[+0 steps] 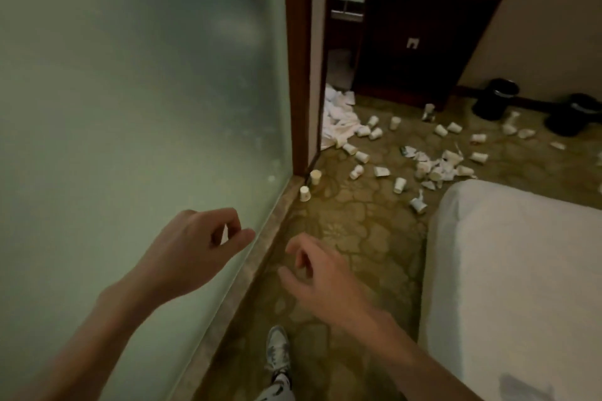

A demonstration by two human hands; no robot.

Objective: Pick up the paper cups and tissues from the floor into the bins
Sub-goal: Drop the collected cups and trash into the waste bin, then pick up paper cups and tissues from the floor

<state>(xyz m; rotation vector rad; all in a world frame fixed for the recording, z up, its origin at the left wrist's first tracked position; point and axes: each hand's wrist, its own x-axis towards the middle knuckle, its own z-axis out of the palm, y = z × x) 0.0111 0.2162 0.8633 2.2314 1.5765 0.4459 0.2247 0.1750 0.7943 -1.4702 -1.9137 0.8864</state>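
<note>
Both hands were held out in front of the body, empty. The left hand [195,247] hung beside the frosted glass wall [136,91], its fingers loosely curled with thumb and forefinger apart. The right hand [321,280] hovered above the patterned carpet [358,238], fingers likewise curled and slack, gripping nothing.

The paper cups [361,156] lay well ahead of both hands, scattered across the carpet's far stretch; two of them [310,185] stood upright nearest, at the foot of the wooden door frame [298,58]. A heap of tissues [337,114] lay at the doorway beyond that frame, and more crumpled tissues [433,166] mixed with cups just beyond the corner of the white bed [521,270]. Two black bins [495,101] stood against the far wall, past the litter and well apart from the hands. One sneaker [278,352] showed on the carpet's near edge.
</note>
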